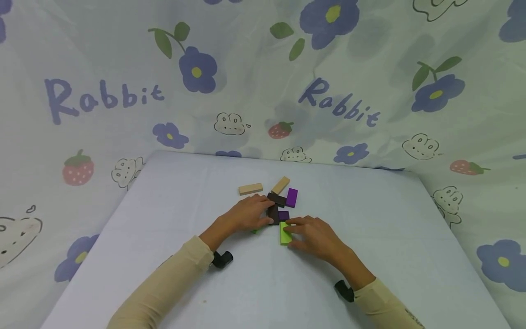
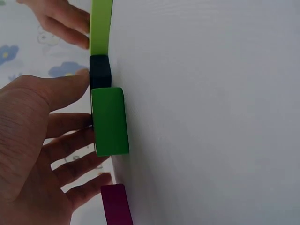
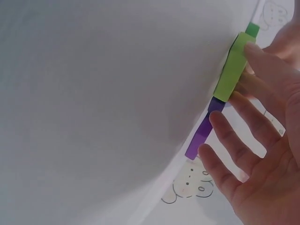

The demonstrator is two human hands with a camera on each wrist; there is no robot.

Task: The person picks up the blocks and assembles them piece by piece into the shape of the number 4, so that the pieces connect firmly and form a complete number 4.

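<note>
Because the lime block (image 1: 285, 234) looks like a small stick of painted wood, I would expect it to be light and stiff, hardly breakable, but a little slippery on its smooth faces. The right hand (image 1: 314, 235) comes to it from the right side and seems to pinch it, the thumb by its near end and the fingers toward its far end, with a soft bend. This is, I think, a suitable hold: by the two short ends, with small force, so that the neighbours are not pushed.

Just beyond the lime block, on the bench (image 1: 246, 292), lies a dark purple block (image 1: 283, 215); to its left and beyond is a long dark block (image 1: 273, 214). There the left hand (image 1: 246, 214) touches with spread fingers; whether it really grasps or only steadies, I cannot tell. This piece should be equally rigid, best taken along its free left side. A green block (image 2: 110, 122), left of the lime block, is partly covered by the left hand in the head view. Farther beyond the lime block are two pale wooden blocks (image 1: 250, 188).
</note>
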